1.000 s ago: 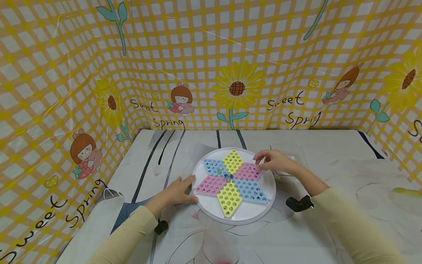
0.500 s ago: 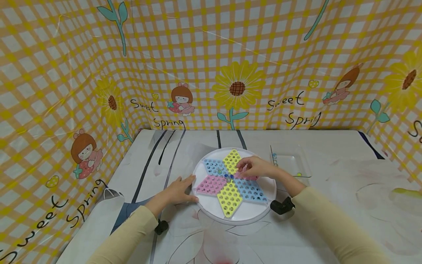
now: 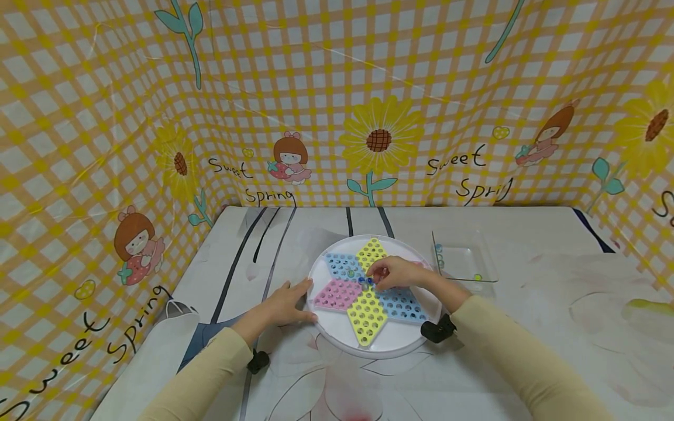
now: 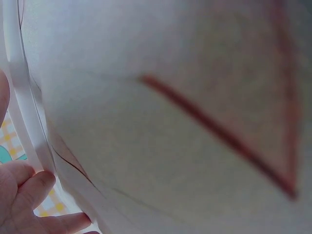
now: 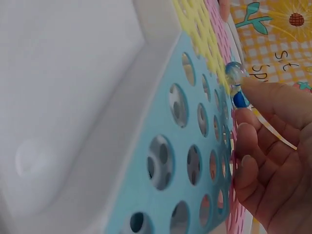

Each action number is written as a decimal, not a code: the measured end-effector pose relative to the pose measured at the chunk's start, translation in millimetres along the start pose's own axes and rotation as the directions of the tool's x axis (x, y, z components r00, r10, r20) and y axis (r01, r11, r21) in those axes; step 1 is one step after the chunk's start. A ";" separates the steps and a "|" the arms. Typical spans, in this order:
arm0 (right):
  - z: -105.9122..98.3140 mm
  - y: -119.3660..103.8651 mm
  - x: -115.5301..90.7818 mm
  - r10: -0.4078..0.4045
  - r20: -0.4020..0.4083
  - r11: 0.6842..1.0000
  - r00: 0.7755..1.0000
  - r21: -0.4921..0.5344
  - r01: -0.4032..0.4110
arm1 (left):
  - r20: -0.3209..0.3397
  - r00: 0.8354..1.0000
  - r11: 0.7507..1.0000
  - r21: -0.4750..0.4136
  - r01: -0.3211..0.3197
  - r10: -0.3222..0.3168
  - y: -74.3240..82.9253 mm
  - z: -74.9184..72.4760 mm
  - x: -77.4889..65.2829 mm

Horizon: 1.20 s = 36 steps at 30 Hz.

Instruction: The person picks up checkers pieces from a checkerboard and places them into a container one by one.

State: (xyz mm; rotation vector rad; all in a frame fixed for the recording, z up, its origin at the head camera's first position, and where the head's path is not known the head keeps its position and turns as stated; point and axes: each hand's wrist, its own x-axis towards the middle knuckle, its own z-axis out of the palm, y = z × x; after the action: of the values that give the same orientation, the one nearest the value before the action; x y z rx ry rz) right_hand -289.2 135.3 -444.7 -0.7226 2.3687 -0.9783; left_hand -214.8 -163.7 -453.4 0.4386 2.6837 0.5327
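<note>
A round white Chinese checkers board (image 3: pixel 337 336) lies on the table, its star marked in yellow, pink and blue with rows of holes. At its left rim rests my left hand (image 3: pixel 286 302), fingers spread and touching the edge. Over the centre, my right hand (image 3: pixel 402 273) has its fingers bent about a blue marble (image 5: pixel 240 99); whether that marble sits in a hole is hidden. A clear marble (image 5: pixel 235 73) touches a fingertip in the right wrist view. Another blue marble (image 3: pixel 361 280) sits beside them, and a greenish marble (image 3: pixel 350 273) lies on the blue point.
To the right of the board stands a clear plastic box (image 3: pixel 466 257) with several marbles, one of them a yellow-green marble (image 3: pixel 477 278). A checked cloth (image 3: pixel 326 76) hangs at the back and sides. The tabletop (image 3: pixel 526 240) has a printed covering.
My right hand has moved left from above the right pink point to the centre of the board, which uncovers the clear box. My left hand has stayed at the rim.
</note>
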 end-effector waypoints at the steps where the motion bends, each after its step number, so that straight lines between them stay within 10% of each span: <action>1: 0.8 -0.4 0.7 -0.013 0.000 1.000 1.000 -0.009 0.013 | 0.001 1.000 1.000 0.001 0.000 0.000 0.1 -0.2 -0.2; 25: 3.7 3.4 -4.5 -0.084 -0.088 0.996 0.993 -0.012 0.083 | 0.006 1.000 1.000 0.002 -0.006 0.006 0.3 -0.2 1.0; 36: -11.3 0.9 -13.2 0.009 -0.116 0.999 0.993 0.035 -0.005 | 0.003 1.000 1.000 0.006 0.004 -0.004 -1.1 0.1 1.6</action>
State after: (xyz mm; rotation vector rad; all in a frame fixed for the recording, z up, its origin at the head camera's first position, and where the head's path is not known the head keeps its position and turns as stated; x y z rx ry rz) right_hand -286.3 149.6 -435.3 -0.6603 2.4455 -1.0830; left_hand -216.4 -164.0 -454.4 0.4358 2.6832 0.5224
